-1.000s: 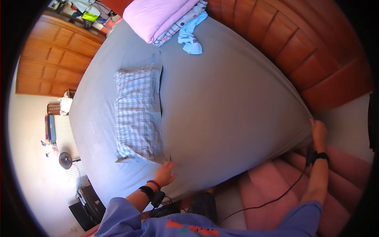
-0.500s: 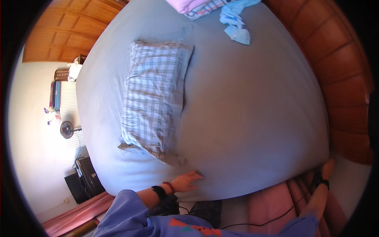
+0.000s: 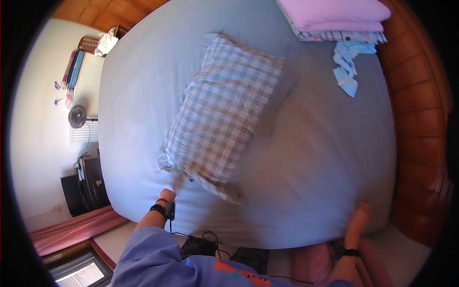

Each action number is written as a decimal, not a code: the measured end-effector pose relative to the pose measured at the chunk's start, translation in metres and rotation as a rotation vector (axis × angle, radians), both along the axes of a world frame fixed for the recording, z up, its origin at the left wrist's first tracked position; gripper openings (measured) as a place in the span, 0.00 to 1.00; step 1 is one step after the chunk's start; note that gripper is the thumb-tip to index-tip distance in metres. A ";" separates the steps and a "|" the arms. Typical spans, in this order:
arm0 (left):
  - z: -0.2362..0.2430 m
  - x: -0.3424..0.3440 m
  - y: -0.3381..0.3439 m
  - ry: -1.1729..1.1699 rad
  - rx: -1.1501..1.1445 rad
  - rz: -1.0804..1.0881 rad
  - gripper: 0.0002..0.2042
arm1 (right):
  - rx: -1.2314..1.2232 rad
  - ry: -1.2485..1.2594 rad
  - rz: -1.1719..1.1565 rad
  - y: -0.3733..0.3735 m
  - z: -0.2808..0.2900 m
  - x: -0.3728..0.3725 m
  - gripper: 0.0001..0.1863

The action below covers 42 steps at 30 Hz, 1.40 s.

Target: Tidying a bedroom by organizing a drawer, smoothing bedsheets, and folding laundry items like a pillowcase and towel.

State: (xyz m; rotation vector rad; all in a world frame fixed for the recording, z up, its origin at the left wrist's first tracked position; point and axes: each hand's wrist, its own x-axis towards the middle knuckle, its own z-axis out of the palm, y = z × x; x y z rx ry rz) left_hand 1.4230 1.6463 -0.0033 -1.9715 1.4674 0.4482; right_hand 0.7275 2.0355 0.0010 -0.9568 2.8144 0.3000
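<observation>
In the head view, with the clock face centred on the picture, a checked pillow [image 3: 224, 112] is seen just off the centre towards 12, laid aslant on a grey sheet [image 3: 315, 158], its long sides running from 7 to 1 o'clock. At 8 o'clock the left hand [image 3: 168, 195] is held beside the pillow's near-left corner, its fingers curled; whether the blurred cloth there is gripped cannot be told. At 4 o'clock the right hand [image 3: 358, 219] is placed over the sheet near the bed's near edge; its fingers are blurred, so neither their opening nor any hold can be told. A folded pink quilt [image 3: 339, 16] is seen at 1 o'clock, with a crumpled light-blue cloth [image 3: 346, 71] just beside it at 2. A wooden panel [image 3: 420, 138] is seen at 3, a fan [image 3: 77, 116] at 9.
</observation>
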 end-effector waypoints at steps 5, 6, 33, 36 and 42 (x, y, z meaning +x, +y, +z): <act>0.000 -0.033 -0.045 0.742 -0.377 0.603 0.32 | -0.781 -0.648 -0.150 -0.171 -0.042 0.114 0.09; 0.010 -0.077 -0.056 0.862 -0.383 0.658 0.34 | -0.917 -0.929 -0.255 -0.199 -0.068 0.131 0.12; 0.165 -0.222 0.067 1.475 0.646 0.857 0.40 | -0.946 -1.742 -0.403 -0.243 0.231 0.118 0.37; 0.191 -0.256 0.053 1.622 0.595 1.080 0.33 | -1.384 -1.848 -0.629 -0.162 0.231 0.119 0.38; 0.212 -0.344 0.074 1.620 0.853 0.819 0.30 | -1.628 -1.616 -0.970 -0.098 0.207 0.196 0.35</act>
